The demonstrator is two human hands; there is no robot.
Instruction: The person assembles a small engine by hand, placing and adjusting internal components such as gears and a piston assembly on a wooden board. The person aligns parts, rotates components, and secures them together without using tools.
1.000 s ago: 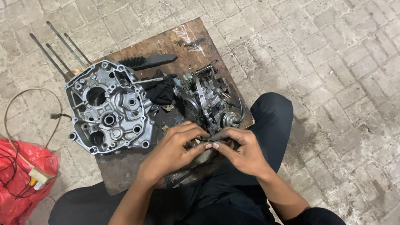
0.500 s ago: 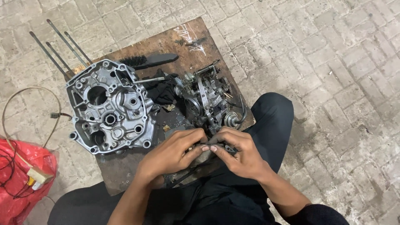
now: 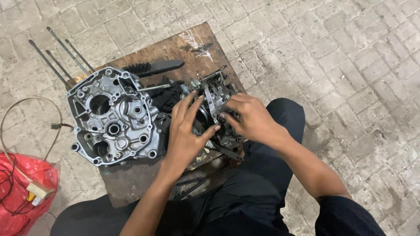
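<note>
Two hands, left hand (image 3: 187,131) and right hand (image 3: 247,118), each grip loosely curled on the greasy gear assembly (image 3: 214,98).

Both hands have moved from the near edge of the surface farther in, the left hand (image 3: 189,126) and right hand (image 3: 249,119) now closing around the dark gear assembly (image 3: 214,98).

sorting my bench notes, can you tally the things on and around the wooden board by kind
engine case halves: 2, silver crankcase half and dark geared half under left hand and right hand
long rods: 3
black brush: 1
red bag: 1
total: 7
</note>
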